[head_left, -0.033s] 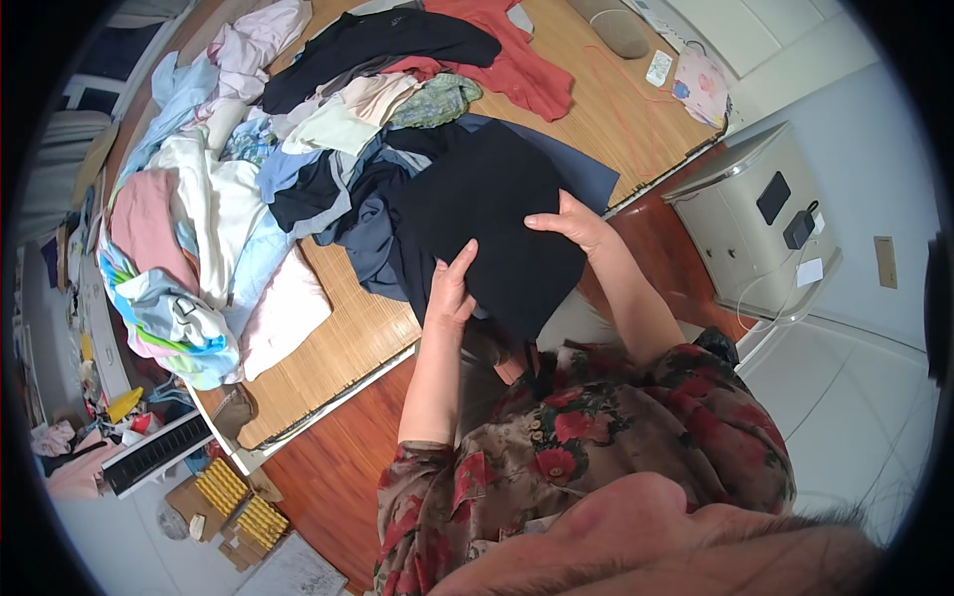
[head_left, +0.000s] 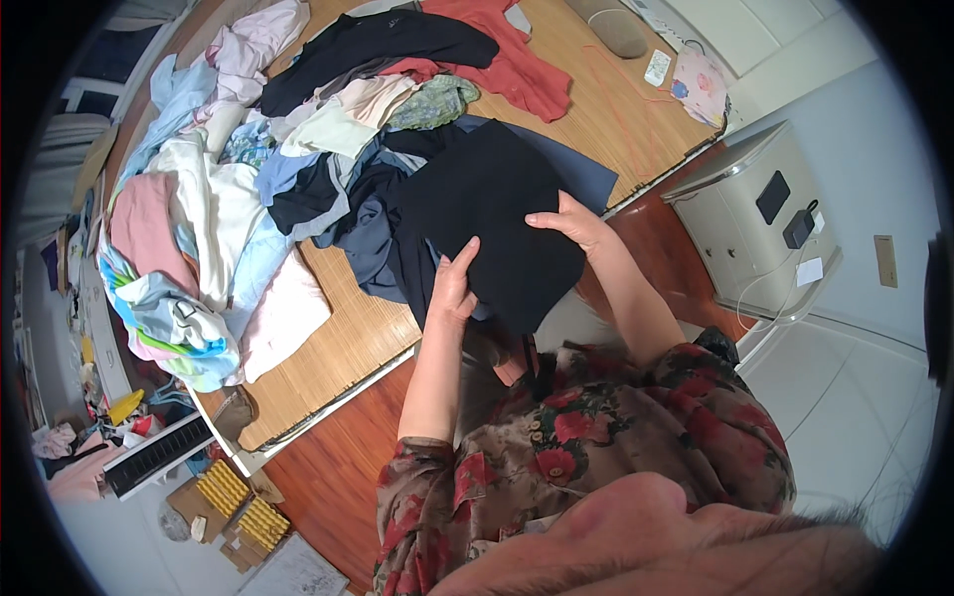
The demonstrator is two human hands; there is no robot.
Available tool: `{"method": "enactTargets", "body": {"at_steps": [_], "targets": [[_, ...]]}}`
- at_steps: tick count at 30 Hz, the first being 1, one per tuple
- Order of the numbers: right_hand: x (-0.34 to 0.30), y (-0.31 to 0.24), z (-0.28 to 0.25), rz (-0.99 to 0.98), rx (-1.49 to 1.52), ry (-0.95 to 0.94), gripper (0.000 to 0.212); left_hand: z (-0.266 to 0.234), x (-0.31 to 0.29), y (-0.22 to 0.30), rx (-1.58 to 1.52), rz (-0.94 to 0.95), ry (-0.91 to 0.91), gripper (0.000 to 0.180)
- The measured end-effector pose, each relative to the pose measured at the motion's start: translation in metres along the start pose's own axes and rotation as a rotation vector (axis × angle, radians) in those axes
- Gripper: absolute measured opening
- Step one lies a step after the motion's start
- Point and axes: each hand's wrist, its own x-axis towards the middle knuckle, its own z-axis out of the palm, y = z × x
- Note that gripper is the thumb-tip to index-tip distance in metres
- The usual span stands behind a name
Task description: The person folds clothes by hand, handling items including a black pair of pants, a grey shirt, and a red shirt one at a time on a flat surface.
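Note:
A black garment (head_left: pixel 497 189) is spread between my two hands at the near edge of the bed-like surface, partly over dark blue clothes. My left hand (head_left: pixel 453 288) grips its left side, thumb on top and the other fingers hidden beneath the cloth. On the right side, my right hand (head_left: pixel 574 224) holds it the same way, its thumb lying across the cloth. Which kind of garment it is I cannot tell. Dark blue cloth (head_left: pixel 368 233) lies bunched just left of it, and a flat blue-grey piece (head_left: pixel 586 177) shows from under its far right side.
A heap of clothes covers the mat-topped surface (head_left: pixel 353 328), with a white garment (head_left: pixel 204 209), a pink one (head_left: pixel 149 223) and a red one (head_left: pixel 527 74). Right of it stands a beige cabinet (head_left: pixel 735 219) bearing a phone (head_left: pixel 773 197) and a charger (head_left: pixel 798 230).
The near edge of the black garment has shifted up very slightly. My hands keep nearly the same place and grip.

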Motion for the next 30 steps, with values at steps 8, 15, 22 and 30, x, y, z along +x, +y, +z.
{"method": "enactTargets", "body": {"at_steps": [8, 15, 22, 30], "targets": [[-0.008, 0.089, -0.102, 0.128, -0.334, 0.202, 0.035, -0.028, 0.037, -0.053, 0.103, -0.251, 0.151, 0.038], [0.013, 0.032, -0.231, 0.106, -1.433, 1.149, 0.045, -0.009, 0.036, -0.047, -0.019, -0.215, 0.079, 0.038], [0.025, 0.038, -0.290, 0.452, -1.190, 1.204, 0.039, 0.012, 0.040, -0.050, -0.060, -0.166, -0.030, 0.040], [0.008, 0.025, -0.240, -0.227, -0.229, 1.058, 0.026, 0.043, 0.046, -0.047, -0.060, -0.193, -0.069, 0.040]]}}
